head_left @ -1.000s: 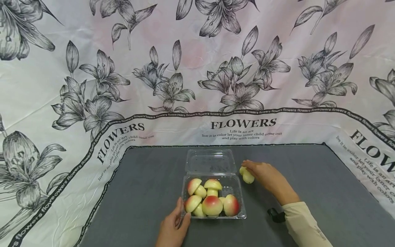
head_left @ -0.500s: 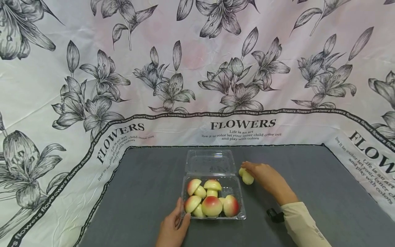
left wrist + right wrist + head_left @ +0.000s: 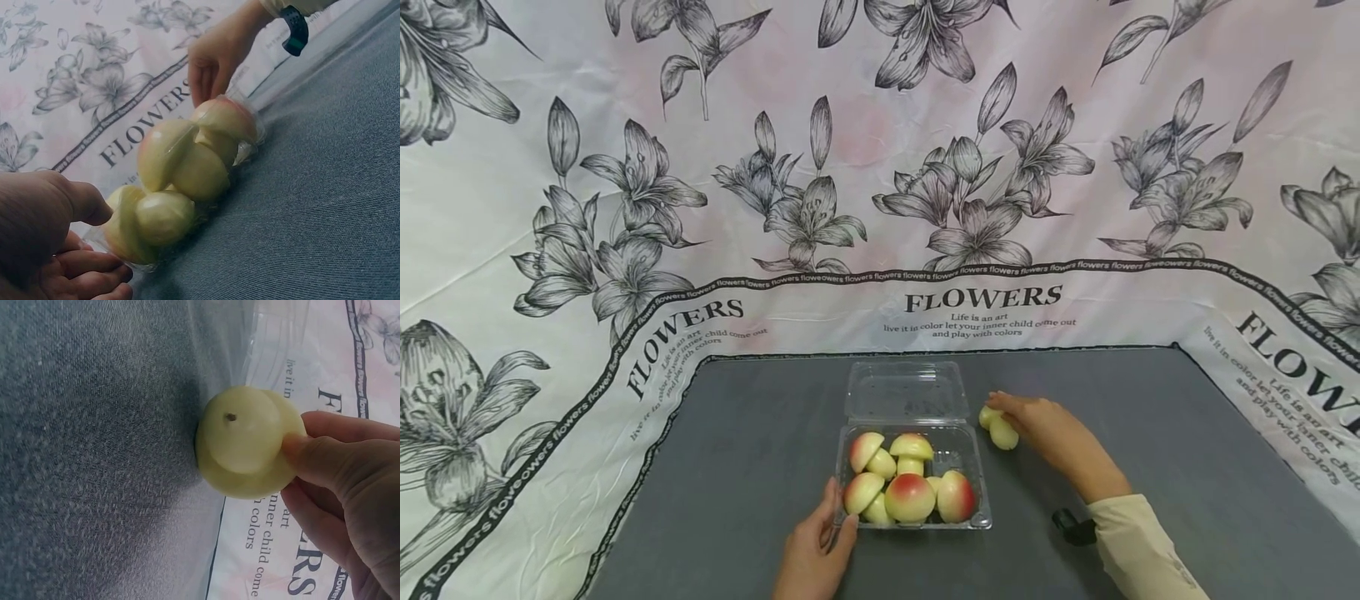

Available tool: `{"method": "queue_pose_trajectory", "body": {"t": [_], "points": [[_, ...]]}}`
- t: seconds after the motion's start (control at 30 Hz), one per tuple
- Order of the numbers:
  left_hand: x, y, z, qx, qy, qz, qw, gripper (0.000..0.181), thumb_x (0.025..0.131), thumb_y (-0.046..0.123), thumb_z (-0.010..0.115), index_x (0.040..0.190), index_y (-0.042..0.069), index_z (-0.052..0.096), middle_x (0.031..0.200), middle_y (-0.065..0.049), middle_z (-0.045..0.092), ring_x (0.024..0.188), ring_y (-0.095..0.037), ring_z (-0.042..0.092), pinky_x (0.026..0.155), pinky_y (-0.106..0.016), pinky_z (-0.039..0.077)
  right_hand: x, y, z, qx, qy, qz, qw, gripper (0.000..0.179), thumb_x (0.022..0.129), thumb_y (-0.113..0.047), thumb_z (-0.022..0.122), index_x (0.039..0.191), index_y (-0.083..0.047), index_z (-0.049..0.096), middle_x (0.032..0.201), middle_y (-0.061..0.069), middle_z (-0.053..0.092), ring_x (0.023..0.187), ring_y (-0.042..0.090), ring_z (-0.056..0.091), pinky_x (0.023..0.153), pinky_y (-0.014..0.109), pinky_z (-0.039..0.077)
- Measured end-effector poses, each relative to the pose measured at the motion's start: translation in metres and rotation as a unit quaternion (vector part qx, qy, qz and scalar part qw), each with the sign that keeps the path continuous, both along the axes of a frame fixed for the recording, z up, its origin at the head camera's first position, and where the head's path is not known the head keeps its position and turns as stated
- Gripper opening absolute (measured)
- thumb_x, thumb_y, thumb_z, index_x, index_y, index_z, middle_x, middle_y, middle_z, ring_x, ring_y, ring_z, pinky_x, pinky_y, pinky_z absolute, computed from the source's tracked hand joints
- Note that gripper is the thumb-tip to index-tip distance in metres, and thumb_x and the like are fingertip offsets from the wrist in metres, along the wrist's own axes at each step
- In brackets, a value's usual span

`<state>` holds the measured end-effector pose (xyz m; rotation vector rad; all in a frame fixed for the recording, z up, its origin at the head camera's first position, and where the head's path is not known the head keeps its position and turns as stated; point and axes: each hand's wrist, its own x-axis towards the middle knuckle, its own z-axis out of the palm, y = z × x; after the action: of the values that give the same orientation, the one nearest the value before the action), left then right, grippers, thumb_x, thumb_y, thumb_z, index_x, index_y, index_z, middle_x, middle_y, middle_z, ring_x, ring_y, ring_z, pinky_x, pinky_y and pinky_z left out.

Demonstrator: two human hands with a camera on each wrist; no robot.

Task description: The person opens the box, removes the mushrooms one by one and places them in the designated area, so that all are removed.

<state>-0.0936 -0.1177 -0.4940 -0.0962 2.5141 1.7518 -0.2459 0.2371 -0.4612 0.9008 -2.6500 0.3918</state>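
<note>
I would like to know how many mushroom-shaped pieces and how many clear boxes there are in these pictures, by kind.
Mushroom-shaped pieces: 6 (5 in the box, 1 in the right hand)
Clear boxes: 1
Total: 7

On the table [image 3: 737, 467], the box [image 3: 951, 459] is sitting before me, its lid [image 3: 906, 393] lying behind. Inside, two mushrooms [image 3: 912, 450] are lying behind three others. My left hand [image 3: 815, 543] is holding the front left corner; just right of the box, my right hand [image 3: 1051, 432] is gripping a sixth mushroom [image 3: 1003, 435]. A cloth [image 3: 850, 312] is hanging behind.
</note>
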Motion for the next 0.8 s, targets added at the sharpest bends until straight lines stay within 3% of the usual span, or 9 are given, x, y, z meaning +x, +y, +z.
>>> {"method": "queue_pose_trajectory", "body": {"t": [0.8], "points": [[0.001,0.0,0.005,0.009,-0.02,0.002,0.9998,0.082,0.095,0.046,0.063,0.151,-0.004,0.03,0.147,-0.027,0.038,0.134,-0.041,0.04,0.1,-0.045,0.05,0.014,0.004,-0.002,-0.005,-0.017,-0.006,0.9998,0.036,0.091,-0.007,0.07,0.127,-0.014,0.067,0.13,0.01,0.064,0.104,0.032,0.068,0.081,0.049,0.059]]}}
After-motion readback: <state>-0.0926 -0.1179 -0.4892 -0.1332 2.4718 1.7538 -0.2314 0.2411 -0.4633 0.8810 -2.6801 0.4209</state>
